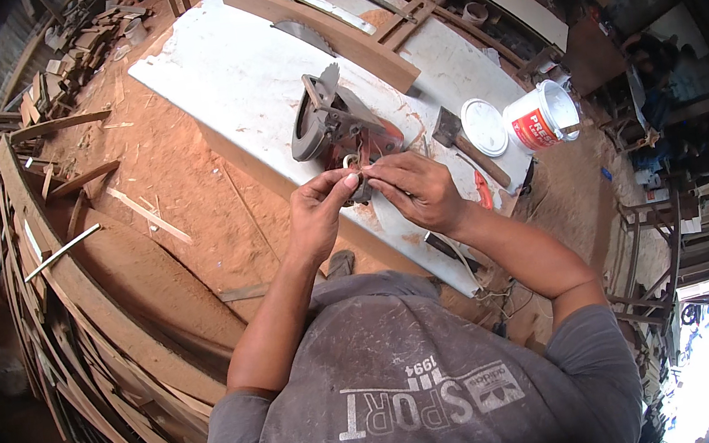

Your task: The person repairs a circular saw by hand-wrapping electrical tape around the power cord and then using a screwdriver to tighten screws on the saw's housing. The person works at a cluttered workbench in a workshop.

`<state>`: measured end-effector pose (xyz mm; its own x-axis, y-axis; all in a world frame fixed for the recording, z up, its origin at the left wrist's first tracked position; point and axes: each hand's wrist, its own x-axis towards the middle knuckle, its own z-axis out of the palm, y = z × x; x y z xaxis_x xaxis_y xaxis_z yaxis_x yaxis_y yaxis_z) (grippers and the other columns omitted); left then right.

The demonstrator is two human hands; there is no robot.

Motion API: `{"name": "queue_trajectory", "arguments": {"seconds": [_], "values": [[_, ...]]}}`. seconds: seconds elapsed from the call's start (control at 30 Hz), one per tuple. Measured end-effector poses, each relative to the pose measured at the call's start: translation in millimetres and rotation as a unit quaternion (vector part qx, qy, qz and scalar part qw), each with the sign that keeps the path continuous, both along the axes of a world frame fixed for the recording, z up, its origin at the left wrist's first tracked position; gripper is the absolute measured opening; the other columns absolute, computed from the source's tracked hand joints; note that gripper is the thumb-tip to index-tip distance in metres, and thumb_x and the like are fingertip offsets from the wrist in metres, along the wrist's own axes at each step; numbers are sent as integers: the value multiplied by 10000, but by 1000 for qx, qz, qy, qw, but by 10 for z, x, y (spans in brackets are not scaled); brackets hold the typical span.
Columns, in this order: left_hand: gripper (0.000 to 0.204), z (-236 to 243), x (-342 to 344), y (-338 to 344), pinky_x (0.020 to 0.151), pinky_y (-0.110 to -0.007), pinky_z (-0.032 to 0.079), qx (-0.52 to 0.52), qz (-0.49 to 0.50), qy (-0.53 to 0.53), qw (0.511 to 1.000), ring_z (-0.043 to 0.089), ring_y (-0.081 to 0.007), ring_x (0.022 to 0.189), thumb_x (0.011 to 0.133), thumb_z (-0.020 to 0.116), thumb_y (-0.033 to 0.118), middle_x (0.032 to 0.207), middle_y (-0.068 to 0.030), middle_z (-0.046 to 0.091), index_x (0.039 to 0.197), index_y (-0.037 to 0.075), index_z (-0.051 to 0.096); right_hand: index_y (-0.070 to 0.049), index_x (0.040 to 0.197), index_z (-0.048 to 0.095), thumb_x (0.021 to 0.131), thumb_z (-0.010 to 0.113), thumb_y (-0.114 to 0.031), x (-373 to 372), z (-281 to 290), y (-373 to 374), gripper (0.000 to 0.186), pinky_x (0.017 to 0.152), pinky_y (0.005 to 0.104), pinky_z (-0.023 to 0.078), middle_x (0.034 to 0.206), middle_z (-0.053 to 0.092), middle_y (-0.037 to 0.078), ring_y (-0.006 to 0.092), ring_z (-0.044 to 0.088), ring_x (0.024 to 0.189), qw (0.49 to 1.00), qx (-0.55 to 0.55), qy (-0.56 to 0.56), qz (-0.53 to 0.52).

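A worn circular saw point(339, 127) with a dark guard and a reddish body lies on the white tabletop point(189, 70), close in front of me. Both hands meet at its near end, where a pale loop of wire shows. My left hand point(318, 212) is closed, thumb and forefinger pinched together. Against it, the fingertips of my right hand point(419, 190) are pinched too. What sits between the fingertips is too small and covered to make out. A round saw blade point(302, 33) lies farther back, against a long wooden plank point(333, 36).
Right of the saw lie a hammer point(468, 145), a white lid point(484, 126) and an orange-red object point(483, 189). A white bucket point(540, 117) stands beyond them. Curved wooden strips point(69, 245) are heaped at left. Cables point(503, 301) hang by the near table corner.
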<state>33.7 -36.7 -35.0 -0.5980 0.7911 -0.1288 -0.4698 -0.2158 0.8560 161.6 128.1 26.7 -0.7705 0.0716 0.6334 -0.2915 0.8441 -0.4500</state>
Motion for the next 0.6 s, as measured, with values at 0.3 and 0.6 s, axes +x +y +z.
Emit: {"name": "queue_trajectory", "arguments": {"seconds": [0.3,0.6], "values": [[215,8,-72,-60,867,-255,573,-19,-30,20,999,706,-90,931,1054,754,132,1051,-46,790,1191,-32,781,-60,1211,801,965,800,-91,-125,169,216,247,871,401,622,1099,780,144,307,774,986,983,-62,-145,91],[220,125,-207,-67,881,-266,548,-38,-87,35,995,679,-89,965,1030,780,132,1060,-30,780,1195,-13,780,-84,1168,824,985,786,-206,-263,497,403,223,903,419,592,1092,791,139,321,761,1009,953,-42,-277,115]]}}
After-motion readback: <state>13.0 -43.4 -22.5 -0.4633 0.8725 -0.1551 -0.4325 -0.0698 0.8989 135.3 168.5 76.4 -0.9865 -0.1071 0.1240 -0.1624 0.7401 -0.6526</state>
